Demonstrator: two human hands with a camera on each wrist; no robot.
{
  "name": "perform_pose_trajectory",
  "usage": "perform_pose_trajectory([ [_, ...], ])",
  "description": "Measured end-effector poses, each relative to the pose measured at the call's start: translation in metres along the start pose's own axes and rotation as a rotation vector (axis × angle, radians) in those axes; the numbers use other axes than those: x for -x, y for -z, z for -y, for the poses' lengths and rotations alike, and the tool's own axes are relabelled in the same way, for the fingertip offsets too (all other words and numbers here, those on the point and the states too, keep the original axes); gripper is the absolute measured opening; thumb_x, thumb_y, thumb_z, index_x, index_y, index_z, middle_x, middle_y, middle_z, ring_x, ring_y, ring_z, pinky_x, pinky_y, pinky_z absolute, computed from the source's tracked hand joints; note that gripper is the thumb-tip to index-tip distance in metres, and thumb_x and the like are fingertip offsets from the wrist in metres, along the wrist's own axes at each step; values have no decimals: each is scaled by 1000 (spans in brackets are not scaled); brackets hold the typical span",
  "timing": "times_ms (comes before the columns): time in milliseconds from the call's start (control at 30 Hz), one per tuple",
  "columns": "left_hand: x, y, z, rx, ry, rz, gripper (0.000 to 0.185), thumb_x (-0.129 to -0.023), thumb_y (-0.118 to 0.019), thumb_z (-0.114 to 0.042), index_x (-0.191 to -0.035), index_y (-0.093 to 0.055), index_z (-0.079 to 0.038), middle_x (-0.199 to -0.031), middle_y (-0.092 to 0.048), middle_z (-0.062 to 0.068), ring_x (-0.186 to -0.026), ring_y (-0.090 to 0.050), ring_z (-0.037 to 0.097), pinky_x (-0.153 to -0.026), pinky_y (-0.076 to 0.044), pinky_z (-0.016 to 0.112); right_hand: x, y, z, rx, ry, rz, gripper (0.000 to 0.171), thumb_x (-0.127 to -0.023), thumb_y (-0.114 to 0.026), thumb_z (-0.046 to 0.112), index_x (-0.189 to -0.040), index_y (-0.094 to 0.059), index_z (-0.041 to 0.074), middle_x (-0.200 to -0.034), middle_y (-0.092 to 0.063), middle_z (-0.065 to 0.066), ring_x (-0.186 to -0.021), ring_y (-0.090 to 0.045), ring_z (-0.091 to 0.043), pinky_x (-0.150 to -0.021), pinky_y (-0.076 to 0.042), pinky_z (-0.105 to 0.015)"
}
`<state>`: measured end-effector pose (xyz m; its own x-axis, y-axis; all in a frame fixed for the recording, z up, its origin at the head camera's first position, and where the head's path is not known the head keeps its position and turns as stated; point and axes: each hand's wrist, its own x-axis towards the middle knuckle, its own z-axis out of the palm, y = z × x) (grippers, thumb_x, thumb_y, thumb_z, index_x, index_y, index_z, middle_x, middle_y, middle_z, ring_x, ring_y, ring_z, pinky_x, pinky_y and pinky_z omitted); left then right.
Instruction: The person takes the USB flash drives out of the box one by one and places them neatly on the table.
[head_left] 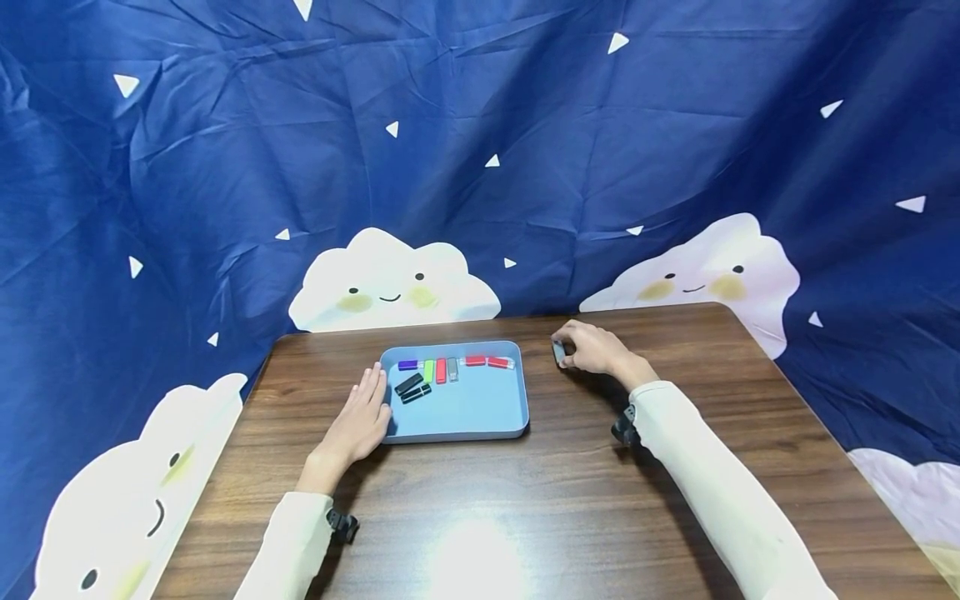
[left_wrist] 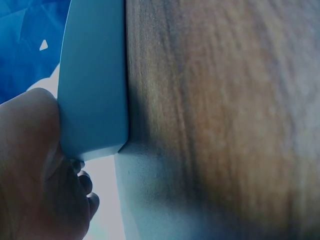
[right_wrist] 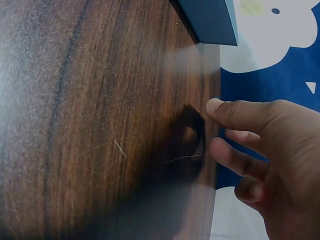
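A light blue tray [head_left: 474, 410] lies on the wooden table [head_left: 570, 500]. Along its far side lie several small sticks: purple [head_left: 407, 365], green [head_left: 428, 371], red [head_left: 441, 371], grey [head_left: 452, 369], two more red ones [head_left: 487, 362] and two black ones [head_left: 413, 388]. My left hand [head_left: 363, 412] lies flat on the table with straight fingers against the tray's left rim; in the left wrist view this hand [left_wrist: 35, 165] touches the tray wall [left_wrist: 92, 90]. To the right of the tray, my right hand [head_left: 588, 348] curls around a small grey piece [head_left: 558, 352]. The right wrist view shows the curled fingers [right_wrist: 235, 112] but not the piece.
A dark blue cloth with white clouds [head_left: 390, 287] hangs close behind the table's far edge. The tray's corner [right_wrist: 212, 20] shows at the top of the right wrist view. Bare wood stretches in front of the tray and out to the right edge.
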<state>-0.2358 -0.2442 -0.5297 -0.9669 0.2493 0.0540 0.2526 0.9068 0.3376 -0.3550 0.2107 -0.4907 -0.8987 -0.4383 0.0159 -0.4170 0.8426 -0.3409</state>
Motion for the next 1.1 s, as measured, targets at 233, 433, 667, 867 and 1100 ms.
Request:
perform_pose_trajectory([
  [233, 0, -1, 0, 5, 0, -7, 65, -111, -38, -19, -166, -19, 9, -178, -12, 23, -165, -14, 44, -134, -16, 60, 0, -3, -2, 2, -2, 1, 52, -90, -84, 24, -138, -71, 11, -140, -67, -8, -119, -67, -31, -103, -55, -59],
  [433, 1, -2, 0, 10, 5, -2, 65, -111, -38, -19, -166, -18, 9, -178, -10, 23, -165, -13, 44, -135, -15, 59, -1, -7, -5, 13, -5, 11, 51, -91, -84, 25, -138, -71, 11, -143, -66, -9, -124, -67, -33, -104, -55, -60],
  [667, 2, -2, 0, 0, 4, -5, 65, -111, -38, -19, -166, -18, 8, -178, -13, 24, -165, -13, 43, -134, -17, 60, 0, -9, -3, 14, -24, 25, 51, -93, -82, 23, -140, -69, 10, -146, -65, -10, -128, -66, -34, -105, -54, -60],
  [867, 1, -3, 0, -3, 3, -2, 64, -111, -38, -19, -166, -19, 9, -178, -12, 24, -165, -14, 44, -134, -17, 60, 1, -11, -4, 16, -32, 31, 51, -94, -81, 24, -141, -68, 11, -147, -64, -10, -123, -67, -32, -103, -55, -59],
  [1100, 1, -2, -1, 5, 11, 1, 64, -111, -37, -19, -166, -18, 8, -178, -11, 22, -166, -12, 43, -135, -16, 59, 2, -12, -6, -18, -49, 49, 52, -94, -81, 25, -142, -67, 9, -146, -63, -11, -71, -71, -9, -95, -57, -53],
])
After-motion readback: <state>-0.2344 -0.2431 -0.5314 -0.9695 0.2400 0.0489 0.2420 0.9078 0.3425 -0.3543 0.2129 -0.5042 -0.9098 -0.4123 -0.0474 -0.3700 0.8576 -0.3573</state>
